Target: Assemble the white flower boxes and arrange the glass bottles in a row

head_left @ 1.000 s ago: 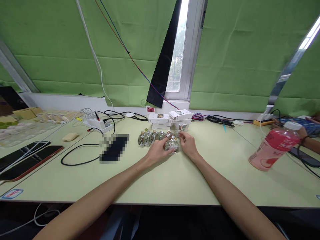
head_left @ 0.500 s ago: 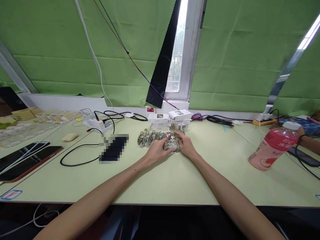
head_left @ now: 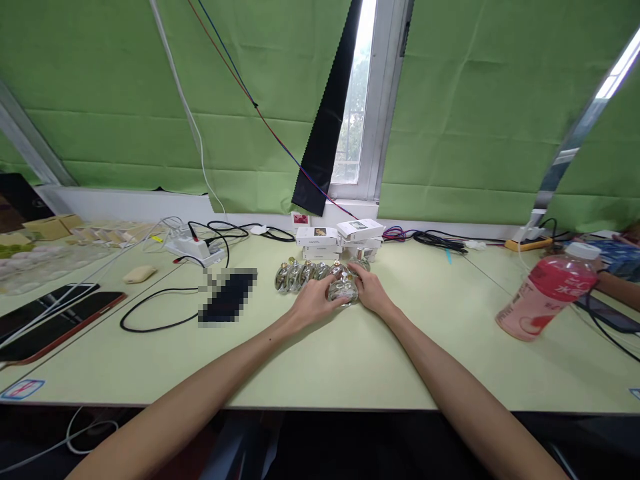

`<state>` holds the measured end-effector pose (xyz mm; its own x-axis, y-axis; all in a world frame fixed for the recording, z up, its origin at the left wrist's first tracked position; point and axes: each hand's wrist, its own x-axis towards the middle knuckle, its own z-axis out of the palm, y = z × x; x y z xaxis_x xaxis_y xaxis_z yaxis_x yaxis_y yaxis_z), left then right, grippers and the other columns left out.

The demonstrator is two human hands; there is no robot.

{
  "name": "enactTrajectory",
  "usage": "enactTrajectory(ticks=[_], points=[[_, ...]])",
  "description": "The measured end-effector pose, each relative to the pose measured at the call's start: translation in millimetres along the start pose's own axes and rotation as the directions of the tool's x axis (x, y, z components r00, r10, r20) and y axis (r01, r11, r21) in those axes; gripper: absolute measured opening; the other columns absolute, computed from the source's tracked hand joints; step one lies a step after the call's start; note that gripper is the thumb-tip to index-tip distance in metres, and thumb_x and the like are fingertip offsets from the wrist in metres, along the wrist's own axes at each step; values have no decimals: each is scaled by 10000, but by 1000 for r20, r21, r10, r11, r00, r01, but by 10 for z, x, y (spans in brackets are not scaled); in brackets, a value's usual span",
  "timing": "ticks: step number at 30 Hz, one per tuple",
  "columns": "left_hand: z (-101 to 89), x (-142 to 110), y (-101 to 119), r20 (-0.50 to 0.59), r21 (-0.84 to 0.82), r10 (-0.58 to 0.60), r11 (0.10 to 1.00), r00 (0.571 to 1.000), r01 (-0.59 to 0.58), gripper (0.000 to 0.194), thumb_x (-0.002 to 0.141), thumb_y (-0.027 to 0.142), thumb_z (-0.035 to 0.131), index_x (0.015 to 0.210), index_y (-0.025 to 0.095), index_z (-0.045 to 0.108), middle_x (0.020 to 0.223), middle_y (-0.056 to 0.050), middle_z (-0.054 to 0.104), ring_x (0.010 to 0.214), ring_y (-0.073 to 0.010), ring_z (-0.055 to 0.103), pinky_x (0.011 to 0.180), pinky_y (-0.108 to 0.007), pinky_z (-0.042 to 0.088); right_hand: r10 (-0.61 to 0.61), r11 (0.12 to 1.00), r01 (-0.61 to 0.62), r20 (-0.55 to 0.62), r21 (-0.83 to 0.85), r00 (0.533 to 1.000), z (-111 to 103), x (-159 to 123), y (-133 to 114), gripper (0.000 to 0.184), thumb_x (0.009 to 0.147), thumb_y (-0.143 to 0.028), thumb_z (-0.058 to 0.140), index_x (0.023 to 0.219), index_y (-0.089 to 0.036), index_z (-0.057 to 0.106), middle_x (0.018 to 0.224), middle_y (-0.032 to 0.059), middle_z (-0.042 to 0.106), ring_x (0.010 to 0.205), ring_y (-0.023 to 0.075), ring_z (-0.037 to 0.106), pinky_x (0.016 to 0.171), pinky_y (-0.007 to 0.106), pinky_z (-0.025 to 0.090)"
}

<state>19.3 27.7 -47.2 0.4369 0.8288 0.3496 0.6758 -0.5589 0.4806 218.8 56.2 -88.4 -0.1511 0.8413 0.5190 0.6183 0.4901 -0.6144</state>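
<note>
The glass bottle (head_left: 343, 291) is set near the middle of the bench (head_left: 370, 373). It is held by the left hand (head_left: 316, 299), with the thumb laid low on its front. The right hand (head_left: 373, 289) is curled close to its right side; whether anything is pinched there cannot be told. A row of bottles (head_left: 295, 277) is lined up past the left hand. White boxes (head_left: 317, 237) are piled behind, and a pink drink (head_left: 545, 293) is placed well off to the right.

Single head-worn view from behind the near edge of a flat, pale yellow-green tabletop (head_left: 375, 360), facing forward and down, green fabric curtains (head_left: 500, 120) beyond it.
</note>
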Motion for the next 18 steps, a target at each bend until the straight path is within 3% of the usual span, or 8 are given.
enactTrajectory(ticks=[13,18], points=[[0,0,-3,0,7,19,1000,1000,-19,447,819,518,676,1101,172,679,670,-5,668,609,-181,598,583,-263,361,30,996,-18,136,-85,990,43,48,86,574,953,-189,415,1527,-163,396,1415,157,597,1271,306,595,1059,493,475],[-11,-2,3,-8,3,3,1000,1000,-3,426,808,507,686,1080,178,688,675,-5,672,625,-186,608,589,-265,375,29,995,-14,139,-103,990,55,62,99,545,952,-173,433,1497,-178,449,1395,149,615,1227,309,623,1034,494,494]])
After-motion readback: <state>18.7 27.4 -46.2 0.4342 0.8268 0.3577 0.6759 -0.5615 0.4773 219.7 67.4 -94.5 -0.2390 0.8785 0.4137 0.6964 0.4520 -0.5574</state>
